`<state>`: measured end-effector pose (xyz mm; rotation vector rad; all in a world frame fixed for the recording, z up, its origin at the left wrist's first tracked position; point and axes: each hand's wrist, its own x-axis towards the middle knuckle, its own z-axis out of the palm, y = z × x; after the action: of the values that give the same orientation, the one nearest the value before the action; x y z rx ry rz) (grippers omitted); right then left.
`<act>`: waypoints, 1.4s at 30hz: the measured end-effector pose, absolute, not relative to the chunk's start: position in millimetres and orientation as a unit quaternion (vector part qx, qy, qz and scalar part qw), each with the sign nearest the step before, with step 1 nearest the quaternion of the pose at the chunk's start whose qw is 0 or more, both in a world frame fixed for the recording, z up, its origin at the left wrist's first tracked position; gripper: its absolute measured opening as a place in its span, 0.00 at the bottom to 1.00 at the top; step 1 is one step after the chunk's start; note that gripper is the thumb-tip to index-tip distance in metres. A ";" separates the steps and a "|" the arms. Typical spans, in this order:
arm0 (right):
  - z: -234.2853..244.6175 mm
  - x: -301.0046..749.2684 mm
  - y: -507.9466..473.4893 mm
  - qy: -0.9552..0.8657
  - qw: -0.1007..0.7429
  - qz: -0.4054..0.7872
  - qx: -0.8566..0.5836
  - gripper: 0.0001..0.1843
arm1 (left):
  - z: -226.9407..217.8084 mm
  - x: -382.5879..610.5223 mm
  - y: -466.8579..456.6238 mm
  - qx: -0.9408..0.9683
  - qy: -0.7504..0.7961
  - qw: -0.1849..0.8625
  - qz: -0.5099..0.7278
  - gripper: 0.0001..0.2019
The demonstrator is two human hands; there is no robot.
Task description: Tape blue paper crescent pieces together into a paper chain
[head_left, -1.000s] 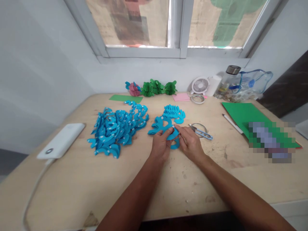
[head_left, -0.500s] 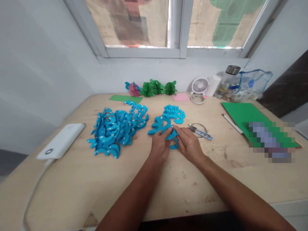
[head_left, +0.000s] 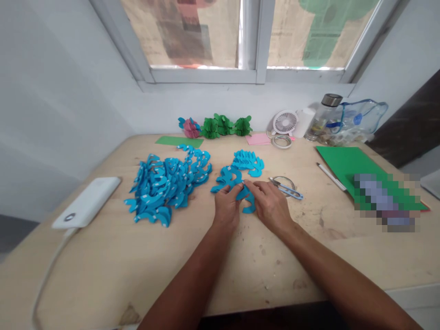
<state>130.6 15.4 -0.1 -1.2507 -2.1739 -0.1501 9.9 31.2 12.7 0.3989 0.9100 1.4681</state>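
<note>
My left hand point(head_left: 227, 205) and my right hand point(head_left: 270, 203) meet over a curved blue paper cut-out point(head_left: 248, 200) lying on the wooden table point(head_left: 220, 256). Both hands pinch it with thumb and fingertips at its upper edge. Just beyond the fingers lies a small stack of blue cut-outs point(head_left: 248, 162), with another loose group of blue pieces point(head_left: 225, 178) next to my left hand. A big heap of blue pieces with white tape tabs point(head_left: 168, 183) is spread to the left.
Small scissors point(head_left: 287, 189) lie right of my hands. A white power bank point(head_left: 86, 201) with cable sits far left. Green paper sheets point(head_left: 347, 162), a pen point(head_left: 332, 176), tape roll point(head_left: 282, 141), mini fan point(head_left: 285, 122), jar point(head_left: 323, 117) and green and pink paper flowers point(head_left: 223, 125) line the back.
Both hands have shifted slightly away from me with the blue cut-out, and the fingertips now press closer together at its top edge.
</note>
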 end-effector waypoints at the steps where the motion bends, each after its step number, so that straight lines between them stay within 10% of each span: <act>1: -0.2 130.8 15.5 -0.819 0.311 -0.063 -0.477 0.26 | 13.5 10.0 30.9 0.175 0.398 0.631 0.642 0.08; 16: 2.3 136.7 22.5 -0.657 0.502 0.270 -0.493 0.12 | 11.6 13.6 27.6 0.327 0.456 0.602 0.568 0.08; 42: -2.7 133.8 28.5 -0.550 0.532 0.462 -0.448 0.17 | -2.9 11.3 30.0 0.377 0.462 0.579 0.556 0.09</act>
<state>133.8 28.5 -2.7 -1.0690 -1.3121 1.1008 11.3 30.0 -2.9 0.8818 1.0796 1.2997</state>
